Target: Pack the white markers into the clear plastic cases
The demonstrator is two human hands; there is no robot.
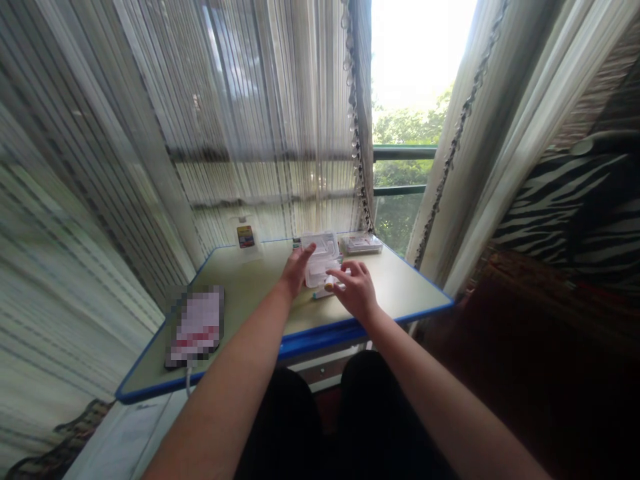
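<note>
A small clear plastic box (320, 247) stands with its lid raised over the table's middle. My left hand (296, 268) grips its left side, thumb on the lid and the other fingers mostly hidden behind. From the right, my right hand (356, 288) curls its thumb and fingers around a white marker (329, 283) with a yellow end, just in front of the box. Below it on the tabletop lies another white marker (318, 295) with a teal tip. What the box contains is too blurred to make out.
A closed clear case (362, 244) sits at the table's back right. Toward the back left is a clear package with a dark, yellow-topped label (246, 237). A pixelated flat device (196, 325) with a cable lies near the left edge. Sheer curtains (270, 120) hang behind the blue-edged table (250, 293).
</note>
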